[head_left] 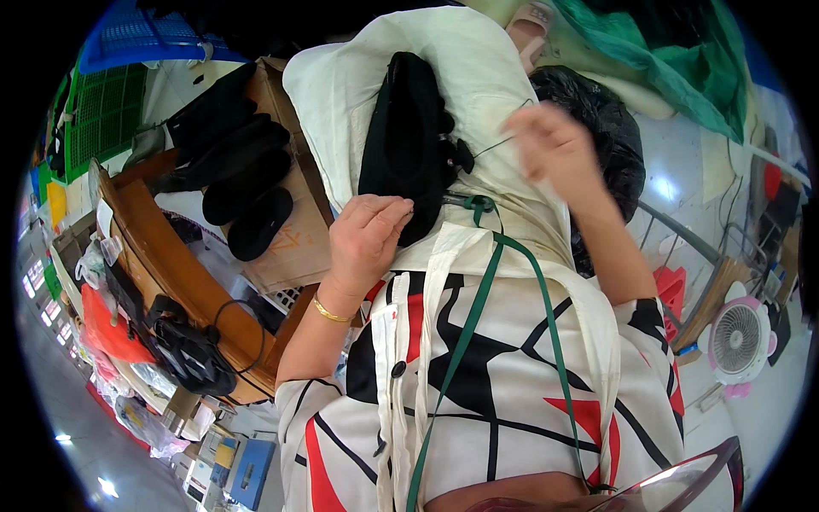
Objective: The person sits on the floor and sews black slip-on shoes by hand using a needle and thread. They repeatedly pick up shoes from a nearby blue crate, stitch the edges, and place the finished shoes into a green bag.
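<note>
A black cloth shoe [408, 175] lies lengthwise on a white cloth [495, 81] over my lap. My left hand [367, 232] grips its near end, fingers pinched at the edge. Small dark trimmings [461, 156] sit along the shoe's right side. From there a taut dark thread [493, 148] runs up to my right hand [556, 155], which is raised to the right and blurred by motion. Its fingers look closed on the thread; whether a needle is in them cannot be made out. Beside the shoe lies a small metal tool [456, 199] tied to a green cord [486, 294].
Several black shoes [247, 175] rest on a cardboard box [299, 145] at left, near a brown wooden piece of furniture [149, 230]. A black plastic bag [610, 128] bulges at right. Farther right stand a metal rack [678, 226] and a pink-and-white fan [738, 337].
</note>
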Motion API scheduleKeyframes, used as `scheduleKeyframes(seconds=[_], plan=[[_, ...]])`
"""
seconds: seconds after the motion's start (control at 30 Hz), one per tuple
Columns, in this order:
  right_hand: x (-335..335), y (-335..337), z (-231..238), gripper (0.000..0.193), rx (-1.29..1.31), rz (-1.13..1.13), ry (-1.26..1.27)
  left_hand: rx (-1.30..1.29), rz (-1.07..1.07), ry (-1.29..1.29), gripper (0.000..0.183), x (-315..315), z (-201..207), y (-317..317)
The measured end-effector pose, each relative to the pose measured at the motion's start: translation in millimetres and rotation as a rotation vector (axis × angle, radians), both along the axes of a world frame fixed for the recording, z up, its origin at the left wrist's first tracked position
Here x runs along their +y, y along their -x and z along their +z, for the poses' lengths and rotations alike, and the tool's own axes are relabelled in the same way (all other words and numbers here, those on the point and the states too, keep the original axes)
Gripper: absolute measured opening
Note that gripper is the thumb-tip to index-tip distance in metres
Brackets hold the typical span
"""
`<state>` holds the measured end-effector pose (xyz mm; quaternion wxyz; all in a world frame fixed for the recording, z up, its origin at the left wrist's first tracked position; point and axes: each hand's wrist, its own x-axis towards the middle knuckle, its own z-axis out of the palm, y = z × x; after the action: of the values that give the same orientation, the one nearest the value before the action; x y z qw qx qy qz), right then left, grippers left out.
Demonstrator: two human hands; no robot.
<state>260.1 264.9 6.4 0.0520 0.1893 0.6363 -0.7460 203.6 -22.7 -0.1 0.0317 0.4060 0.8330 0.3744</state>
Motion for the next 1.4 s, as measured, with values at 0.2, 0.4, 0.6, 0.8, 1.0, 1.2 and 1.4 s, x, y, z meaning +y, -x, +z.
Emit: scheduleKeyframes(seconds=[0.2,0.4,0.6,0.8,1.0,1.2,1.4], plan=[[-70,5,-16,0.014,0.17,0.498,-0.475,0.134,0.034,-0.037,0.027,-5,-12,-8],[-73,8,-19,0.015,0.23,0.535,-0.551,0.206,0.038,-0.046,0.031,-8,-18,-10],[-75,7,-17,0.016,0.221,0.516,-0.562,0.204,0.05,-0.056,0.029,-8,-18,-9],[-75,8,-16,0.017,0.208,0.547,-0.589,0.2,0.062,-0.055,0.028,-7,-17,-9],[-80,10,-25,0.017,0.062,0.569,-0.456,0.143,0.112,-0.085,0.024,-7,-20,-11],[-87,14,-32,0.015,-0.032,0.601,-0.334,0.015,0.163,-0.142,0.024,-8,-24,-15],[-100,27,-33,0.016,0.074,0.574,-0.44,0.058,0.155,-0.128,0.023,-6,-26,-16]])
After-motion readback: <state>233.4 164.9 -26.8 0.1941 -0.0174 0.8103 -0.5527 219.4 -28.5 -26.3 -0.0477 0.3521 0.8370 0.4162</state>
